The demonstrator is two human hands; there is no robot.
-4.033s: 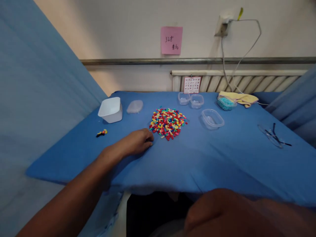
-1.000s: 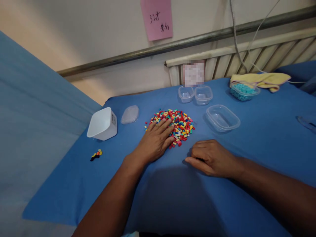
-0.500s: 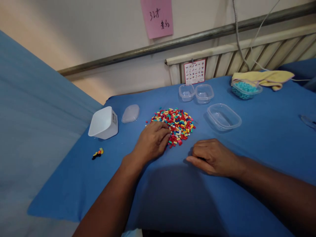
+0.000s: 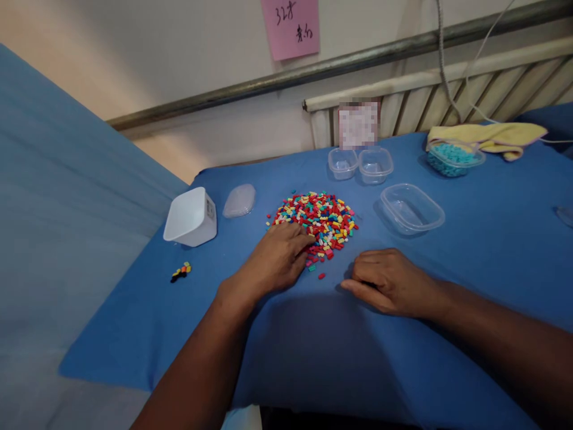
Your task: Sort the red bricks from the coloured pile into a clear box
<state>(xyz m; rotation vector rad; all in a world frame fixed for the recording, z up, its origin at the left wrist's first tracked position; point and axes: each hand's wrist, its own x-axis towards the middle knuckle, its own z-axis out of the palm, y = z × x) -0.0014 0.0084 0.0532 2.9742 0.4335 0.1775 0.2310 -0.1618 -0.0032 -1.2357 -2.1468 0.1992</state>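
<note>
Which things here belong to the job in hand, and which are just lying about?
In the job, apparently:
loose bricks, touched by the left hand
right hand, curled, apart from the loose bricks

Seemingly lying about, untouched:
white box
lid
tubs
turquoise pieces
small cluster
yellow cloth
pink note

The pieces [image 4: 331, 218] are a scattered mix of red, yellow, cream, teal, blue, pink and white, with reds and creams most plentiful. A small cluster [image 4: 181, 273] is black, yellow and orange. The worktop [image 4: 474, 257] is plain mid-blue, the curtain [image 4: 67, 197] paler blue. The box [image 4: 188, 218] is white with a greyish label [image 4: 210, 209]; the lid [image 4: 240, 200] is milky. Turquoise bits [image 4: 453, 156] show beside a yellow towel [image 4: 505, 135] with a pinkish edge. The note [image 4: 290, 48] is pink with dark writing, the radiator [image 4: 416, 107] cream, the pipe [image 4: 268, 85] grey.
</note>
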